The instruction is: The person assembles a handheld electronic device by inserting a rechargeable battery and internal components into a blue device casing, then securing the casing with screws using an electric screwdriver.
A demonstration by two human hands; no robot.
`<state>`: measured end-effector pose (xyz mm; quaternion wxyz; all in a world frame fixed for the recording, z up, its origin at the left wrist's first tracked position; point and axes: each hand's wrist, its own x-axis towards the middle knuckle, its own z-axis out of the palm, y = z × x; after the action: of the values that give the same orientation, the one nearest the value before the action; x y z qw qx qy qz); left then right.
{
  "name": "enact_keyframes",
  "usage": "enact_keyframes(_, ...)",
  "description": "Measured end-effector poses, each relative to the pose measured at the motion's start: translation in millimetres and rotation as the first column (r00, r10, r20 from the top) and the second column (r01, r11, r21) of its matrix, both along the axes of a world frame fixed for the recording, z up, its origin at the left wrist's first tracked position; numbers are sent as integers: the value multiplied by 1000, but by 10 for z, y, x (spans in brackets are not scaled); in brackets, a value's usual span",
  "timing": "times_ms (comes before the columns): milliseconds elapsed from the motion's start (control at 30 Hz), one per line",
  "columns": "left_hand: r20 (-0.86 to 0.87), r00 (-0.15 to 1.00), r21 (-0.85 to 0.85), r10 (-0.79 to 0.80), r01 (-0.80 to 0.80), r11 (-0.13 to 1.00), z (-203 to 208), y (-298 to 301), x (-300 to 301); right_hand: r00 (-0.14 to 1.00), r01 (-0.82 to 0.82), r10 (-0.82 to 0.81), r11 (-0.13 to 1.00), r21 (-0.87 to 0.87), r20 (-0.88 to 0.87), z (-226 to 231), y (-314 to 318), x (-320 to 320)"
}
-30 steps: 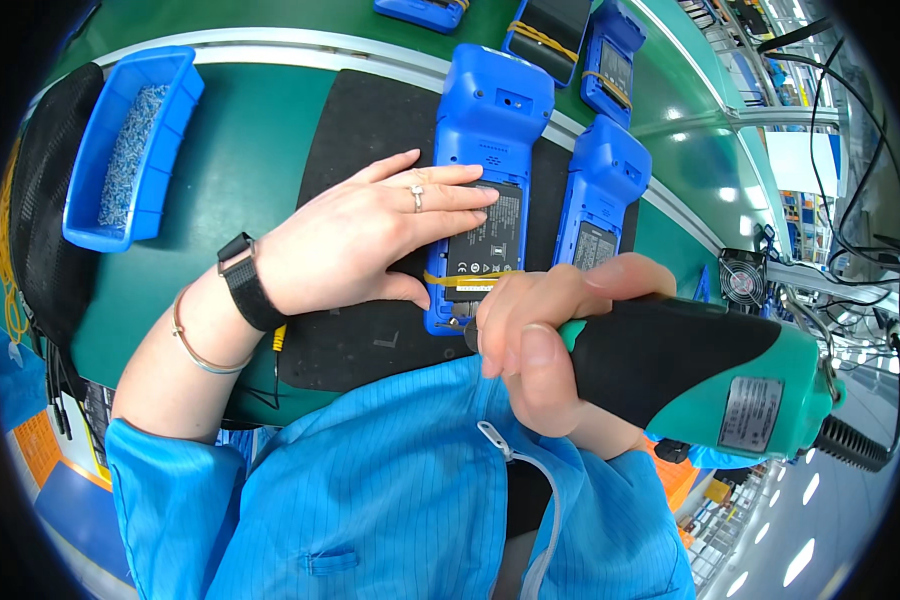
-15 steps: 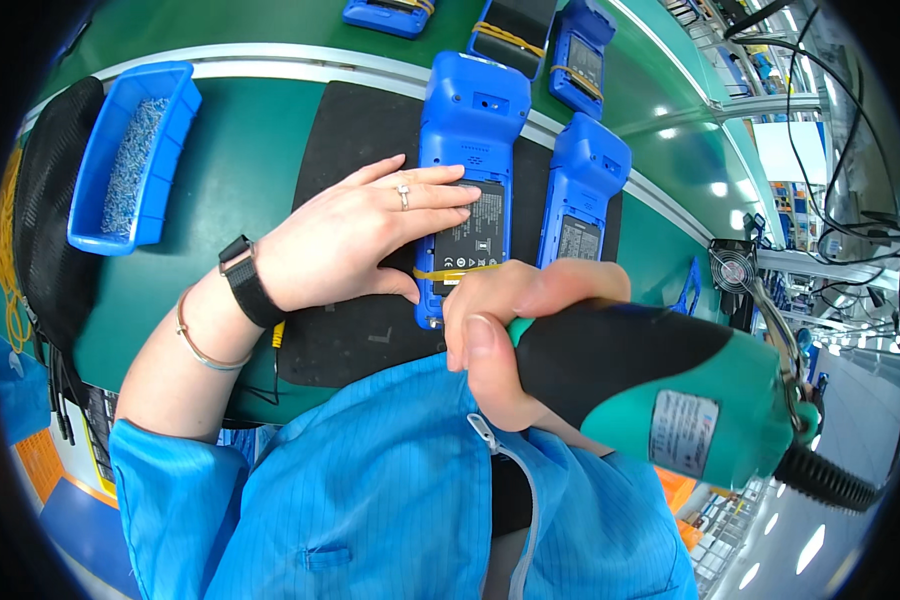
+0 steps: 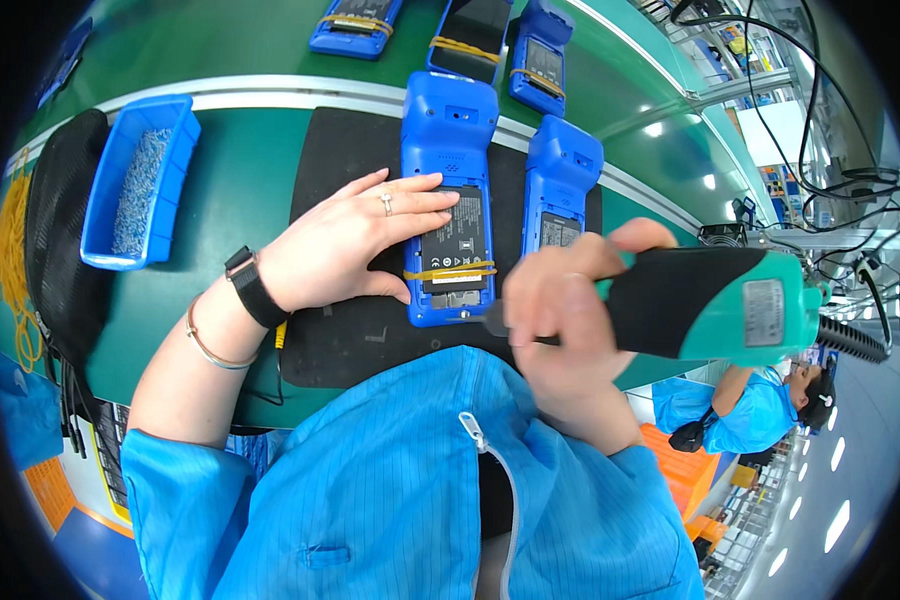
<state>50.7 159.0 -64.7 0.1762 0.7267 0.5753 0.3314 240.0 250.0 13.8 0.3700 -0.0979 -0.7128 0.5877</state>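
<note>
A blue handheld terminal (image 3: pixel 450 125) lies back side up on the black mat, with a black battery (image 3: pixel 454 230) in its bay and a yellow rubber band (image 3: pixel 448 271) around its lower part. My left hand (image 3: pixel 355 240) rests flat over its left side, fingers stretched onto the battery and thumb by the lower left edge. In my right hand (image 3: pixel 570 315), slightly blurred, is a green and black electric screwdriver (image 3: pixel 695 305), held nearly level. Its dark front end is beside the terminal's lower right corner; whether it touches cannot be made out.
A second blue terminal (image 3: pixel 562 165) lies just right of the first. Several banded terminals (image 3: pixel 540 75) sit beyond the metal rail. At left are a blue bin (image 3: pixel 185 150) of small screw-like pieces and a black mesh bag (image 3: pixel 65 200). Another person (image 3: pixel 750 410) is at right.
My right hand has moved rightward with the screwdriver, off the rubber band area, and the tool has turned more level. My left hand stays on the terminal. The view has shifted; another person now shows.
</note>
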Motion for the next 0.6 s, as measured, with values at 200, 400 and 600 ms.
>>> enact_keyframes(200,-61,998,-9,-23,22,1000,12,-3,7,907,410,-405,912,-17,116,135,632,780)
enact_keyframes(400,113,993,73,-26,17,997,132,45,97,473,475,-769,634,610,431,-552,1167,1807)
enact_keyframes(600,415,673,-68,612,-649,758,44,145,-28,375,320,-839,516,795,394,-553,777,1740)
